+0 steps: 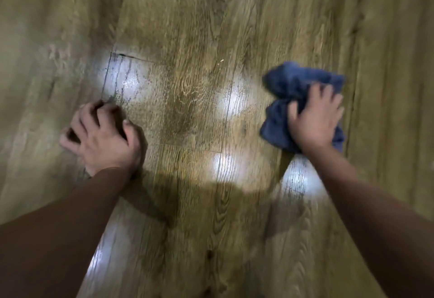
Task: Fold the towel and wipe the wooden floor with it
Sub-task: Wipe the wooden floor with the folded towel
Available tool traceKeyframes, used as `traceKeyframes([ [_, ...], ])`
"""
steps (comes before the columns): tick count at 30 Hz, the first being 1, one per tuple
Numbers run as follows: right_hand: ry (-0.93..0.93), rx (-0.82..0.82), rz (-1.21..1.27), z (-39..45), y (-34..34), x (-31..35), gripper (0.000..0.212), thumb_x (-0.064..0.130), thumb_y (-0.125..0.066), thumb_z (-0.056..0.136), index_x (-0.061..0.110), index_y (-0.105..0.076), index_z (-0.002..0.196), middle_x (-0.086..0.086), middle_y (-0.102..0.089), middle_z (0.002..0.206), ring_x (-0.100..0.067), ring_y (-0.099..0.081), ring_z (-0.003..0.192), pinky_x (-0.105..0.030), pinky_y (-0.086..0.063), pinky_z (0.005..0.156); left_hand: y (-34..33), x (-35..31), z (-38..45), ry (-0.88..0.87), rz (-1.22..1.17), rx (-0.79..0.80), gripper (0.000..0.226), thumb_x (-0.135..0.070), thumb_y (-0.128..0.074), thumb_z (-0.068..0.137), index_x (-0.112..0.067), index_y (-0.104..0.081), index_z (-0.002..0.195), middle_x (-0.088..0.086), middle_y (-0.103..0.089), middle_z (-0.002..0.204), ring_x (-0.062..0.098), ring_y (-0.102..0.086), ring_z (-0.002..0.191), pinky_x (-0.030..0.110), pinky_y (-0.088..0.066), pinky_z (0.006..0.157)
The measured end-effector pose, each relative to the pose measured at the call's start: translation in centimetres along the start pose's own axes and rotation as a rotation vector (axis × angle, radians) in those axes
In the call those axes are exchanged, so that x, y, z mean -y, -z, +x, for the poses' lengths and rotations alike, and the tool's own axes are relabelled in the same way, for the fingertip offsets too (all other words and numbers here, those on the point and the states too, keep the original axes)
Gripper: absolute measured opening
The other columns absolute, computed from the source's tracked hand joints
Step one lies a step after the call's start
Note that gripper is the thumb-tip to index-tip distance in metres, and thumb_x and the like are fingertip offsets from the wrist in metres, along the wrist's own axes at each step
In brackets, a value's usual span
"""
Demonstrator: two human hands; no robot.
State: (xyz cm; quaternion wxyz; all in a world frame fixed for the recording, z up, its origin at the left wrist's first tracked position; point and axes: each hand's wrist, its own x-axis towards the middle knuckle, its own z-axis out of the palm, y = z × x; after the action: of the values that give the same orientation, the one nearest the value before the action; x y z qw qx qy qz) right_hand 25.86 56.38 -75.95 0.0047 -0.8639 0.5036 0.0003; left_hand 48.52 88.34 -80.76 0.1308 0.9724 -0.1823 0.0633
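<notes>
A dark blue towel [293,81] lies bunched on the wooden floor [187,86] at the right. My right hand [315,119] lies on top of it, fingers spread and bent into the cloth, pressing it down. My left hand [103,138] rests on the bare floor at the left, fingers bent with the tips on the boards, holding nothing. The picture is blurred by motion.
Brown wood-grain planks fill the whole view, with bright glare patches [126,74] between the hands and a dark plank seam [131,56] above the left hand. A shadow falls across the boards near the bottom.
</notes>
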Motion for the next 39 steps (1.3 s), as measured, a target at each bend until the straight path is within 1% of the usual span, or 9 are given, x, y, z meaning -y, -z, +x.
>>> traceKeyframes([
  [3,-0.227,-0.016,0.005,2.1,0.0,-0.1,0.048,0.039,-0.045,0.085,0.01,-0.048,0.123,-0.02,-0.047,0.128,-0.044,-0.043,0.117,-0.058,-0.035,0.098,0.2,-0.2,0.0,0.006,0.003,0.011,0.037,-0.042,-0.048,0.086,-0.025,-0.049,0.119,0.002,-0.044,0.138,0.028,-0.037,0.131,0.06,-0.026,0.103],
  [6,-0.17,-0.024,0.006,-0.2,0.1,1.6,0.048,0.038,-0.046,0.084,0.011,-0.049,0.123,-0.019,-0.048,0.127,-0.042,-0.044,0.116,-0.057,-0.033,0.098,0.3,-0.3,0.0,0.005,0.003,0.013,0.037,-0.041,-0.049,0.086,-0.026,-0.049,0.12,0.002,-0.045,0.138,0.027,-0.037,0.131,0.057,-0.026,0.104],
  [15,0.719,0.267,0.014,-18.1,0.9,6.6,0.064,0.043,-0.049,0.079,0.023,-0.049,0.139,-0.007,-0.049,0.145,-0.036,-0.045,0.127,-0.06,-0.044,0.097,0.0,-0.2,0.1,0.023,0.024,0.037,0.039,-0.043,-0.046,0.088,-0.022,-0.049,0.12,0.006,-0.043,0.136,0.032,-0.038,0.128,0.064,-0.027,0.102],
  [20,1.021,0.221,-0.108,-15.8,1.0,3.8,0.063,0.045,-0.048,0.078,0.025,-0.058,0.136,-0.005,-0.055,0.144,-0.033,-0.057,0.119,-0.047,-0.046,0.089,0.0,0.0,0.0,0.021,0.025,0.033,0.038,-0.043,-0.046,0.088,-0.023,-0.049,0.12,0.007,-0.043,0.136,0.032,-0.038,0.128,0.064,-0.028,0.102],
  [23,0.806,0.159,-0.077,-11.2,0.8,0.4,0.062,0.042,-0.046,0.08,0.018,-0.056,0.137,-0.011,-0.054,0.143,-0.038,-0.056,0.112,-0.048,-0.044,0.086,0.2,-0.2,0.1,0.013,0.019,0.019,0.037,-0.043,-0.047,0.087,-0.024,-0.049,0.119,0.006,-0.045,0.135,0.031,-0.039,0.128,0.062,-0.027,0.102],
  [29,-0.083,-0.009,-0.047,-2.8,0.6,-4.9,0.054,0.039,-0.042,0.084,0.004,-0.047,0.125,-0.027,-0.046,0.129,-0.047,-0.045,0.115,-0.058,-0.037,0.095,0.6,-0.5,0.2,0.025,0.041,0.045,0.039,-0.043,-0.047,0.086,-0.021,-0.05,0.118,0.006,-0.047,0.135,0.031,-0.041,0.128,0.06,-0.029,0.101],
  [32,-0.359,-0.044,-0.038,-1.7,-0.3,-2.4,0.054,0.039,-0.042,0.083,0.006,-0.045,0.126,-0.025,-0.044,0.136,-0.047,-0.04,0.124,-0.059,-0.03,0.102,0.8,-0.6,0.3,0.025,0.043,0.048,0.039,-0.042,-0.048,0.085,-0.02,-0.049,0.118,0.007,-0.048,0.134,0.032,-0.042,0.126,0.059,-0.028,0.101],
  [35,-0.447,-0.084,-0.015,-1.7,-0.6,1.0,0.053,0.037,-0.042,0.082,0.01,-0.047,0.127,-0.023,-0.045,0.137,-0.046,-0.04,0.125,-0.059,-0.029,0.103,0.8,-0.7,0.2,0.013,0.029,0.041,0.038,-0.041,-0.049,0.085,-0.022,-0.047,0.117,0.006,-0.048,0.134,0.031,-0.043,0.127,0.058,-0.028,0.101],
  [39,-0.238,-0.065,0.01,-3.2,-0.5,7.2,0.054,0.038,-0.048,0.082,0.011,-0.047,0.13,-0.02,-0.047,0.134,-0.043,-0.044,0.12,-0.058,-0.031,0.1,0.9,-0.7,0.3,0.017,0.019,0.046,0.037,-0.04,-0.049,0.086,-0.02,-0.048,0.117,0.006,-0.048,0.135,0.031,-0.042,0.127,0.058,-0.028,0.101],
])
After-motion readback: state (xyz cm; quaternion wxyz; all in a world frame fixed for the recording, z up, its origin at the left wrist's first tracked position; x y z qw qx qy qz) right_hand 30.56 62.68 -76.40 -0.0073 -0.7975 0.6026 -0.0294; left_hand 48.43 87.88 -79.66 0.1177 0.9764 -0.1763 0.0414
